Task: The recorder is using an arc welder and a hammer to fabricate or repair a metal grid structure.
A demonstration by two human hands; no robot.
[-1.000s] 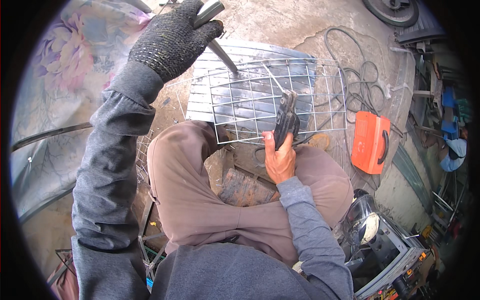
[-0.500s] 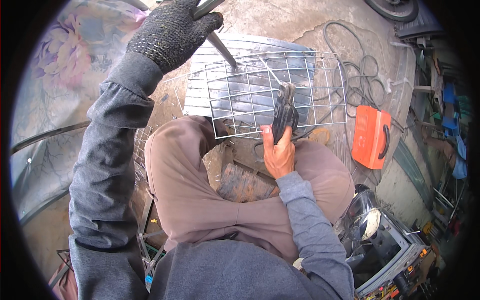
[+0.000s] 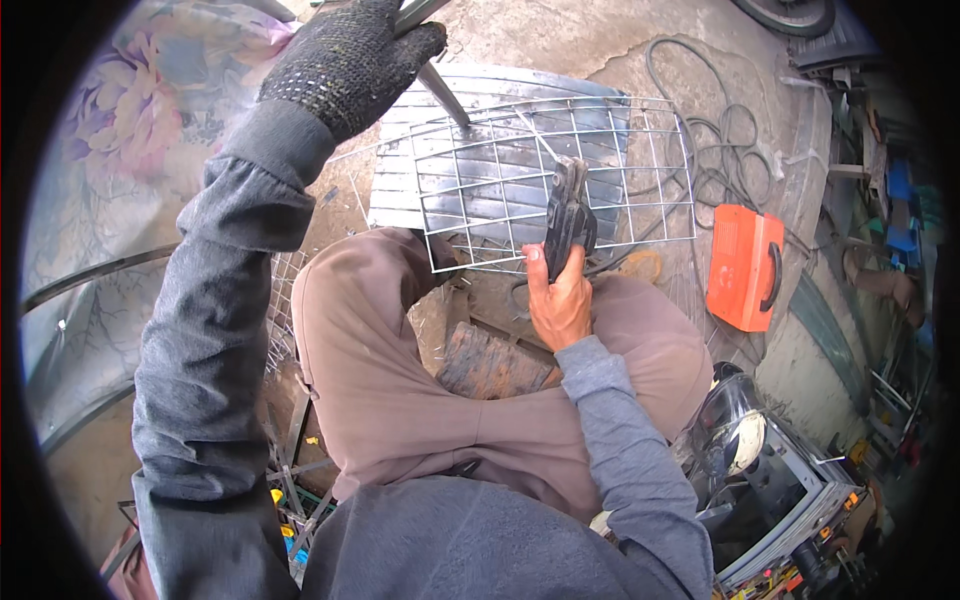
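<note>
In a dark knitted glove, my left hand (image 3: pixel 345 65) is closed round a grey metal bar (image 3: pixel 446 98) at the top of the view. The bar slants down to a wire mesh panel (image 3: pixel 500 212) over a ribbed metal sheet (image 3: pixel 400 195). My bare right hand (image 3: pixel 562 300) grips a black welding electrode holder (image 3: pixel 569 215), thumb along its side. A thin welding rod (image 3: pixel 540 138) juts from the holder's jaws, up and left over the mesh. Whether the rod's tip touches the bar or mesh, I cannot tell.
An orange welding machine (image 3: pixel 742 268) with a black handle stands to the right. Looped dark cable (image 3: pixel 730 150) lies on the concrete behind it. A clear face shield (image 3: pixel 722 415) sits by a grey tool cart (image 3: pixel 775 525). Floral fabric (image 3: pixel 120 130) hangs on the left.
The view has shifted slightly. Both hands keep their grips, and the bar, electrode holder and mesh stay in nearly the same places relative to each other.
</note>
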